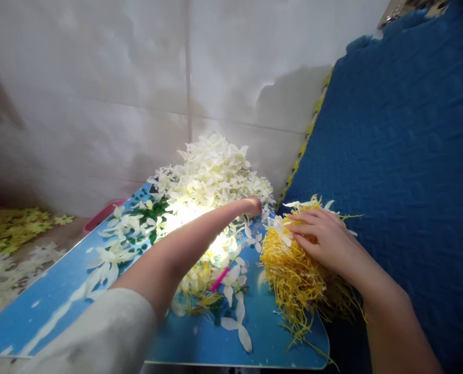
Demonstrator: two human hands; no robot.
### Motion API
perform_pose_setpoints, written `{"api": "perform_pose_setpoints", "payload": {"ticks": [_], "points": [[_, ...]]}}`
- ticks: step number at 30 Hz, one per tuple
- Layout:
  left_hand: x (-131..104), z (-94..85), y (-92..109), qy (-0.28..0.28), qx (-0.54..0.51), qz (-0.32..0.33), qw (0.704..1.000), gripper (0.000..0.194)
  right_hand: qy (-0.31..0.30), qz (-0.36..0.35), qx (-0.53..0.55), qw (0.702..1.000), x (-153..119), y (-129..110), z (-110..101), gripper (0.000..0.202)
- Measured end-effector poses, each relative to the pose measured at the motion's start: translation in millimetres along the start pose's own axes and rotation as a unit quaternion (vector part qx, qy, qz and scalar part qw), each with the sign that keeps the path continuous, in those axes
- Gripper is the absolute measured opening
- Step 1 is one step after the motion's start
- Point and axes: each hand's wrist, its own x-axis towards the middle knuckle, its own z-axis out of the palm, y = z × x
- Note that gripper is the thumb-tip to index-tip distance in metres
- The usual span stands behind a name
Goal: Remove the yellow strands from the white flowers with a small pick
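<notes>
Resting on the yellow bundle [289,270], the right hand [321,236] is half open, fingers apart near a white flower [280,227]. Left of this bundle, the left hand [253,206] has its fingers hidden; its opening and hold cannot be told. The left forearm [192,234] slants toward this bundle, wrist bent.

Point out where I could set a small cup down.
The blue tabletop is mostly bare at its left corner, beside the sleeve, and, more narrowly, between the front white petals and yellow strands. The back is crowded by the white flower heap.
</notes>
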Motion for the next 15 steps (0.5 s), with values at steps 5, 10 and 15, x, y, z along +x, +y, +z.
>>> {"api": "perform_pose_setpoints", "payload": {"ticks": [5, 10, 15], "points": [[-4, 2.6, 7, -0.008, 0.036, 0.014, 0.999, 0.033, 0.002, -0.008, -0.004, 1.0, 1, -1, -1, 0.025], [-3, 2.6, 12, -0.031, 0.065, 0.012, 0.997, 0.032, 0.0, -0.012, 0.003, 1.0, 1, -1, -2, 0.026], [-11, 2.5, 8, -0.075, 0.086, 0.023, 0.993, 0.032, -0.004, -0.006, 0.01, 1.0, -2, 3, -1, 0.027]]}}
